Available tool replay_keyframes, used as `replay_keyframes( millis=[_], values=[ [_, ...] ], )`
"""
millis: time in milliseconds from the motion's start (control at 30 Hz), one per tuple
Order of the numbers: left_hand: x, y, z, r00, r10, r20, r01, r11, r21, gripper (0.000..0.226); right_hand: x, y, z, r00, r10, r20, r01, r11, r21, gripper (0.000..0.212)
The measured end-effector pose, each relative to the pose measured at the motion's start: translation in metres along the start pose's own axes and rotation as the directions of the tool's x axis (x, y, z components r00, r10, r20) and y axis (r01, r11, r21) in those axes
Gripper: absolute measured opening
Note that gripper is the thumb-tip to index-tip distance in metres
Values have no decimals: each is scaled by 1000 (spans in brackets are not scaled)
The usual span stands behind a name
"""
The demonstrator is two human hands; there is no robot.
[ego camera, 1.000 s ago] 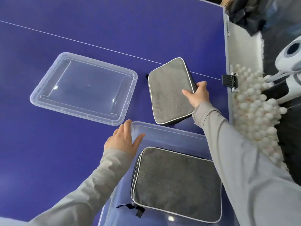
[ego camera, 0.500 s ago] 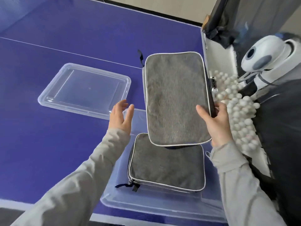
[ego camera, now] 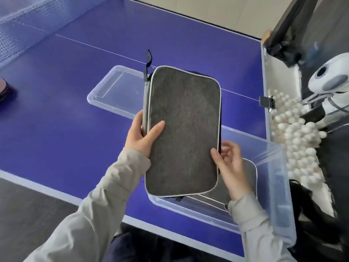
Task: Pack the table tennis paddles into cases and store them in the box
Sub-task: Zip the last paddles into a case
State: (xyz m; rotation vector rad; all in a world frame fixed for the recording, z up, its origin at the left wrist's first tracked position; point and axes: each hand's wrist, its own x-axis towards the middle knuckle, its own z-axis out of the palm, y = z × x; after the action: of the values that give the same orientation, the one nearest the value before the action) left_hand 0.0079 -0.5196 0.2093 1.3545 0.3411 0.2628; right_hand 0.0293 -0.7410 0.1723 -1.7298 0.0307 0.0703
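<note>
A grey paddle case (ego camera: 181,129) with white piping is held in the air above the clear plastic box (ego camera: 279,186). My left hand (ego camera: 143,135) grips its left edge, thumb on the front face. My right hand (ego camera: 230,163) holds its lower right edge. A dark strap (ego camera: 148,63) sticks up from the case's top left corner. A second grey case (ego camera: 245,186) lies flat inside the box, mostly hidden behind the held case and my right hand. No bare paddle is in view.
The clear box lid (ego camera: 113,91) lies on the blue table (ego camera: 66,120) beyond the box. A heap of white balls (ego camera: 296,140) and a white ball machine (ego camera: 330,82) stand off the table's right edge. The net (ego camera: 11,25) runs at the far left.
The case has been lifted from the table and brought over the box. My left hand has left the box rim and taken the case's left edge; my right hand slid to its lower right edge.
</note>
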Motion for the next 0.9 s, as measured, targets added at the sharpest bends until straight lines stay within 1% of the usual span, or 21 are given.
replay_keyframes(
  millis=[67,200,300,400,500,567,633,767,833,900],
  values=[
    [1,14,-29,996,86,-13,-85,996,35,33,0,-11,17,999,-22,39,24,998,-54,26],
    [2,47,-110,965,261,-35,-251,952,174,34,-2,-45,66,993,-106,44,112,982,-151,24],
    [-1,67,-183,944,328,-16,-309,904,296,31,-15,-71,127,980,-171,99,186,968,-167,19],
    [-5,68,-256,957,291,10,-267,864,428,32,-36,-94,201,964,-203,173,227,965,-131,18],
    [-9,54,-315,973,226,52,-213,782,585,32,-49,-109,274,944,-226,240,260,957,-124,19],
    [-14,44,-346,977,189,98,-206,734,647,35,-54,-114,316,943,-194,271,239,960,-145,20],
    [-17,38,-369,978,156,140,-209,703,680,37,-58,-115,348,945,-130,299,186,969,-164,20],
    [-16,33,-399,970,112,214,-234,651,722,38,-59,-107,376,948,-3,319,84,967,-241,17],
    [-11,32,-408,964,85,252,-250,613,749,40,-55,-105,380,944,46,327,35,971,-238,10],
    [-3,29,-412,958,61,280,-261,584,769,39,-50,-103,382,939,68,337,19,969,-247,4]
  ],
)
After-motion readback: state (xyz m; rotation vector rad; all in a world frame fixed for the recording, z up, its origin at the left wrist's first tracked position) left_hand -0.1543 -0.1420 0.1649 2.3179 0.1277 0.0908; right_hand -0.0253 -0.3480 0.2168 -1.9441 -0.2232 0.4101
